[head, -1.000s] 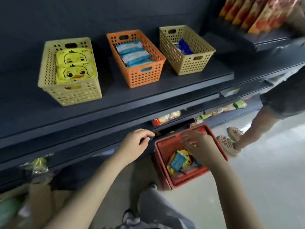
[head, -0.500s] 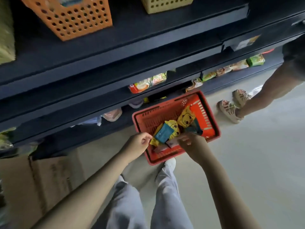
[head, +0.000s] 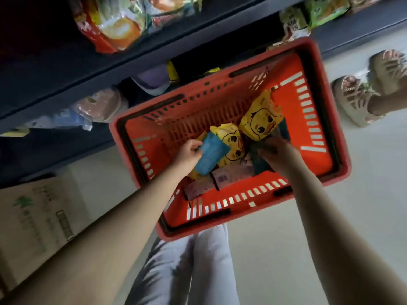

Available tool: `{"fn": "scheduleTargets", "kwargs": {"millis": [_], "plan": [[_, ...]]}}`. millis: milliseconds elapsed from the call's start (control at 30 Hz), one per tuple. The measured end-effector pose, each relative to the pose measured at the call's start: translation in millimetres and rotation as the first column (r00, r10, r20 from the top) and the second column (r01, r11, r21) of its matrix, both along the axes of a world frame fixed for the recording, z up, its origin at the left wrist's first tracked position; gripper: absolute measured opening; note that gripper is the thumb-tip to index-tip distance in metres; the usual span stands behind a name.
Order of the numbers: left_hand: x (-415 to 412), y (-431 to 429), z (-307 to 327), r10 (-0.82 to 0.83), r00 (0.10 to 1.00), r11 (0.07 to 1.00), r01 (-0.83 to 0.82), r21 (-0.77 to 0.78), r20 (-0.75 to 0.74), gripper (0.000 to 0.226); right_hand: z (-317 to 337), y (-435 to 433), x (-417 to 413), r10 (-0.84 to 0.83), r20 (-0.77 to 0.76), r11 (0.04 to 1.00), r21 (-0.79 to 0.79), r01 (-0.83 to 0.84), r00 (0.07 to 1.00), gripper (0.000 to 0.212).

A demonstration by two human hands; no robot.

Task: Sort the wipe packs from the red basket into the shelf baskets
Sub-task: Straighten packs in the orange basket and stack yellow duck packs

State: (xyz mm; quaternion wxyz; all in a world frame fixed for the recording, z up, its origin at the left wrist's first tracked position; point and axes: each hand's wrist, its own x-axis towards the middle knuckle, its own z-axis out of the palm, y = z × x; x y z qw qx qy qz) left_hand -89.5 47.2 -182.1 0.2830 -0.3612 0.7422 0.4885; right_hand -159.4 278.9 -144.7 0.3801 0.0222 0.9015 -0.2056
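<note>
The red basket point(head: 253, 208) sits on the floor point(head: 286, 249), its far side just under the lowest dark shelf point(head: 66, 69). Both hands are down inside it. The left hand point(head: 189, 153) pinches a blue wipe pack point(head: 212, 153) by its left edge, thumb on top and fingers point(head: 196, 144) curled beneath, and the pack tilts up over the other packs. The right hand point(head: 278, 151) hangs over a dark teal pack point(head: 262, 165) near the middle of the basket (it is blurred, so I cannot tell whether its fingers are apart or clamped on anything). Two yellow duck packs point(head: 262, 119) lie in the basket, one leaning toward the far right corner and one partly under the blue pack. Pale pink packs point(head: 231, 176) lie flat against the near wall. Snack bags point(head: 114, 25) crowd the shelf above. A cardboard box point(head: 33, 216) stands to the left, and another person's sandalled feet point(head: 354, 100) are on the floor to the right.
</note>
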Motion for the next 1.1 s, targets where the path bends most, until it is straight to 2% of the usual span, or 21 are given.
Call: {"fn": "scheduleTargets", "kwargs": {"millis": [67, 167, 400, 467, 567, 633, 733, 800, 933, 1033, 1100], "plan": [[-4, 3, -16, 0.057, 0.998, 0.998, -0.057, 0.001, 0.013, 0.032, -17, 5, -4, -0.07, 0.041, 0.995, 0.076, 0.066, 0.997, 0.038], [0, 3, -30, 0.101, 0.995, 0.995, -0.1, -0.022, 0.01, 0.033, -29, 5, -7, -0.068, 0.101, 0.986, 0.156, 0.051, 0.993, 0.047], [6, 3, -32, 0.06, 0.996, 0.997, -0.056, -0.059, 0.068, 0.037, -33, 7, -9, -0.193, 0.089, 0.974, 0.139, 0.18, 0.977, 0.077], [6, 2, -30, 0.054, 0.997, 0.997, -0.05, -0.05, 0.064, 0.039, -26, 6, -11, -0.242, 0.072, 0.968, 0.084, 0.236, 0.968, 0.073], [6, -1, -20, 0.057, 0.998, 0.998, -0.057, -0.017, 0.02, 0.039, -8, 3, -11, -0.334, 0.082, 0.94, -0.047, 0.339, 0.939, 0.046], [7, -4, -6, 0.117, 0.992, 0.992, -0.115, 0.042, -0.036, 0.032, 15, 0, -8, -0.487, 0.182, 0.835, -0.188, 0.517, 0.854, 0.025], [5, -8, 44, 0.207, 0.968, 0.972, -0.187, 0.145, -0.14, 0.021, 72, -4, -1, -0.644, 0.402, 0.55, -0.348, 0.759, 0.651, 0.02], [6, -14, 95, 0.253, 0.945, 0.955, -0.211, 0.208, -0.205, 0.027, 121, -11, 2, -0.649, 0.476, 0.42, -0.426, 0.801, 0.593, 0.025], [14, -30, 232, 0.373, 0.861, 0.921, -0.298, 0.252, -0.344, 0.009, 237, -33, 12, -0.612, 0.464, 0.329, -0.587, 0.739, 0.641, 0.03], [29, -43, 328, 0.409, 0.792, 0.913, -0.35, 0.21, -0.454, 0.013, 322, -60, 21, -0.57, 0.418, 0.279, -0.711, 0.646, 0.707, 0.031], [41, -53, 379, 0.451, 0.742, 0.892, -0.393, 0.223, -0.495, 0.015, 369, -82, 28, -0.545, 0.392, 0.265, -0.758, 0.596, 0.741, 0.023]]}}
